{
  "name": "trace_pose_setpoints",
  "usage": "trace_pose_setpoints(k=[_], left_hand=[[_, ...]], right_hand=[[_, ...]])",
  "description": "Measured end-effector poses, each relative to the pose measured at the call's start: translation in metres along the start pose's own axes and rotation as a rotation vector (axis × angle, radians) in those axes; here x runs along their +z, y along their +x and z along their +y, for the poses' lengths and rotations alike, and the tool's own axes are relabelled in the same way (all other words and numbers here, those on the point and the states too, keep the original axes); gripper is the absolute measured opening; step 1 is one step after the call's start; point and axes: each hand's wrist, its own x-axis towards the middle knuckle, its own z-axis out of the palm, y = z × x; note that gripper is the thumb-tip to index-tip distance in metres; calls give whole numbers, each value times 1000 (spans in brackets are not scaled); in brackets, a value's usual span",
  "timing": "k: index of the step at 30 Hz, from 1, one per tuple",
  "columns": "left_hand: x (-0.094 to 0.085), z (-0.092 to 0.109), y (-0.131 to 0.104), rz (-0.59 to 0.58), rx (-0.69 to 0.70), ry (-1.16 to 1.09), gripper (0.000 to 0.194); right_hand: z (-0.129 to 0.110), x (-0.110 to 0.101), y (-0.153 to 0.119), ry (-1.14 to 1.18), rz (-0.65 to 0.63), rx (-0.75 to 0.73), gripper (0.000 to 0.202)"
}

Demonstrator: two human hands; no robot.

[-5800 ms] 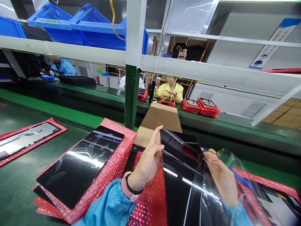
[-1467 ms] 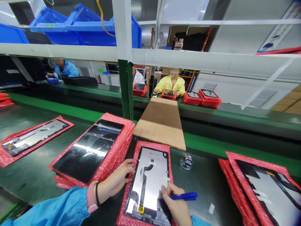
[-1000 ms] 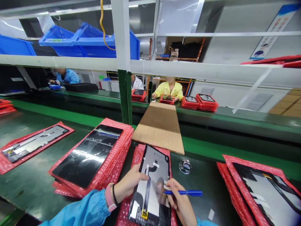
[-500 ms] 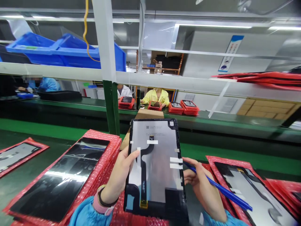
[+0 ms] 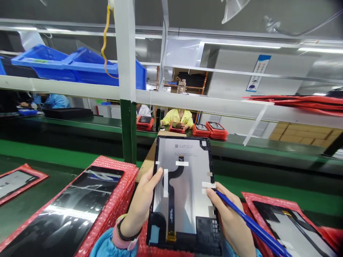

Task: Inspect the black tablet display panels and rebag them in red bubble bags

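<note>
A tablet screen (image 5: 184, 203) is held up in front of me, its silver back towards me, with a black flex cable, white tape strips and a black frame. My left hand (image 5: 142, 200) grips its left edge, thumb on the back face. At the right edge, my right hand (image 5: 233, 221) holds on with the thumb over the side, near the tape strips. A blue pen (image 5: 253, 226) is tucked in that same hand and slants down to the lower right. The fingers behind the screen are hidden.
To the left, a glossy black screen (image 5: 69, 210) lies on a stack of red bubble bags (image 5: 118, 203); another screen (image 5: 16, 184) is farther left. More screens (image 5: 297, 228) on red bags lie at right. A green post (image 5: 128, 132) and co-workers stand beyond.
The screen has shifted slightly right in view. My right thumb, earlier beside the edge, now lies over the screen's right side. The pen has moved lower in view with that hand.
</note>
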Motion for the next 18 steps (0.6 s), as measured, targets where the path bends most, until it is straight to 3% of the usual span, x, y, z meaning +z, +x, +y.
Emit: trace_pose_setpoints(k=[4, 8, 10, 12, 14, 15, 16, 18], left_hand=[[-5, 0, 4, 81, 18, -8, 33], [-7, 4, 5, -104, 50, 71, 35], [-8, 7, 5, -155, 106, 156, 36], [-8, 9, 4, -128, 158, 258, 26], [-9, 8, 4, -66, 210, 389, 9], [-10, 8, 4, -48, 250, 471, 10], [-10, 6, 4, -55, 309, 557, 13], [-13, 2, 6, -176, 490, 720, 20]], right_hand=[[2, 7, 4, -14, -12, 52, 23], [8, 9, 2, 111, -225, 102, 20], [13, 10, 2, 221, -267, 158, 26], [17, 10, 3, 349, -184, 199, 37], [18, 10, 6, 497, -24, 179, 41], [18, 9, 7, 574, 33, 165, 41], [17, 9, 8, 649, 44, 162, 41], [16, 8, 8, 796, -90, 213, 42]])
